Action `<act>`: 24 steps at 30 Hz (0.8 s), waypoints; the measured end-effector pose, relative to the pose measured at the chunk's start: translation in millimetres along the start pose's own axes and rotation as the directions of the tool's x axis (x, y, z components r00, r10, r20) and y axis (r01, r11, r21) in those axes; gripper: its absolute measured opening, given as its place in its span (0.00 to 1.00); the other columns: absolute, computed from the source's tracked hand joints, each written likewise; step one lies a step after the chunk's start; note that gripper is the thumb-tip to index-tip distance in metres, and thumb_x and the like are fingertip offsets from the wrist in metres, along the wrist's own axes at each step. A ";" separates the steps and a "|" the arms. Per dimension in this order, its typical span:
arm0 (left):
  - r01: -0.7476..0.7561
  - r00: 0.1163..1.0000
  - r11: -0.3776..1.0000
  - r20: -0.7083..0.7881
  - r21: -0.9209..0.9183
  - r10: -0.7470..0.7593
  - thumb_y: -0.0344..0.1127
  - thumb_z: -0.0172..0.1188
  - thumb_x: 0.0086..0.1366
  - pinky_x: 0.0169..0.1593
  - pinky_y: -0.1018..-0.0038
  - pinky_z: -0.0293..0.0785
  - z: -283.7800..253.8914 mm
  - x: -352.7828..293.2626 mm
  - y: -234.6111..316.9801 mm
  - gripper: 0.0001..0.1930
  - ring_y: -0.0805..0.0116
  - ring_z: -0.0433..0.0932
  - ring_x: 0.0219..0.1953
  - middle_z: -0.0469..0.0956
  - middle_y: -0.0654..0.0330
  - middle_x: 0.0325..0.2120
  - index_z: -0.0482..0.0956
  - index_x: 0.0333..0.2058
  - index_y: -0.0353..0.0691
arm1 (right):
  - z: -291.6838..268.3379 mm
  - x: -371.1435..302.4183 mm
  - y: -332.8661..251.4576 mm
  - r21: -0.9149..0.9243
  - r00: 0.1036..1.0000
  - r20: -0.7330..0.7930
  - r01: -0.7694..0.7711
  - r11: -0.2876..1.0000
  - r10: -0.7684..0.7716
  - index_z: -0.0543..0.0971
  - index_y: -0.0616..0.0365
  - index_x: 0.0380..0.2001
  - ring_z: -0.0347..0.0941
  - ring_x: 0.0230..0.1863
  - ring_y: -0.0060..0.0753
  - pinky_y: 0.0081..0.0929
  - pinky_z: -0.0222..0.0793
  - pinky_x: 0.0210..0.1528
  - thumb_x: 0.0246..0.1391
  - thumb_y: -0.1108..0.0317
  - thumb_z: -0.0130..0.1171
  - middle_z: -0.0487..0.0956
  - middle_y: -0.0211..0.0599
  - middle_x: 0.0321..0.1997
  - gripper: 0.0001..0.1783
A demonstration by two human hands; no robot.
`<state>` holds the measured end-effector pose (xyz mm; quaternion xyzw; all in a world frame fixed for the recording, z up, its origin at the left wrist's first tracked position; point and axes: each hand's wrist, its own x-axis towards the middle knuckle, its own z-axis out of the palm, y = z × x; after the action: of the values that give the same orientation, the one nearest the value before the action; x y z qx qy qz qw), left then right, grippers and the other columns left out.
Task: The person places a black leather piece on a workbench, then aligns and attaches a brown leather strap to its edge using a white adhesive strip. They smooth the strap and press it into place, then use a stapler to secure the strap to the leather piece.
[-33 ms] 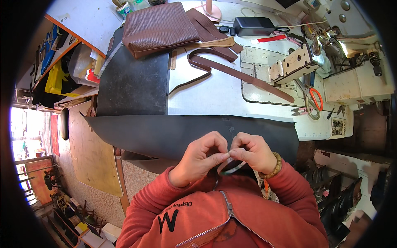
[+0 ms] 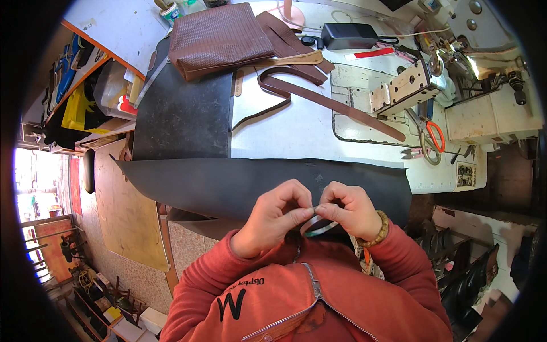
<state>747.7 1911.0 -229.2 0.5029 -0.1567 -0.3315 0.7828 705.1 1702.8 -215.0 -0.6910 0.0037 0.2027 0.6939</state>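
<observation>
Close in front of my chest, both hands pinch a thin, narrow strip (image 2: 323, 230), its material unclear. It bends into a small loop below my fingers, with pale and greenish parts showing. My left hand (image 2: 278, 218) is closed, thumb against the curled forefinger. My right hand (image 2: 348, 213), with a beaded bracelet at the wrist, pinches the strip right beside the left fingertips. The bit between the fingertips is mostly hidden. Under and beyond my hands, a dark grey sheet (image 2: 239, 182) hangs over the table's front edge.
On the white table (image 2: 273, 139) lie a brown woven-texture bag (image 2: 222, 40), a long brown strap (image 2: 342, 111) and orange-handled scissors (image 2: 431, 139). A sewing machine (image 2: 407, 88) stands at the right. A black mat (image 2: 182, 114) covers the left part; a black box (image 2: 348, 36) sits at the back.
The strip's loop has turned slightly and shows a wider, rounder curve below my fingers. My left hand has shifted a little; the things on the table are unchanged.
</observation>
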 end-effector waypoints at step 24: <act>0.038 0.920 0.336 -0.164 0.941 0.355 0.19 0.59 0.57 0.45 0.66 0.75 -40.4 4.7 -10.3 0.10 0.53 0.76 0.42 0.74 0.51 0.42 0.75 0.39 0.33 | -2.8 103.0 16.1 -0.095 0.974 0.130 -0.173 0.980 0.185 0.75 0.62 0.29 0.74 0.21 0.19 0.20 0.67 0.18 0.62 0.67 0.59 0.76 0.29 0.23 0.10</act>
<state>770.9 1932.6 -256.8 0.8878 -0.2275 -0.0112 0.4000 795.8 1728.0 -259.9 -0.7002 0.0095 0.3117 0.6422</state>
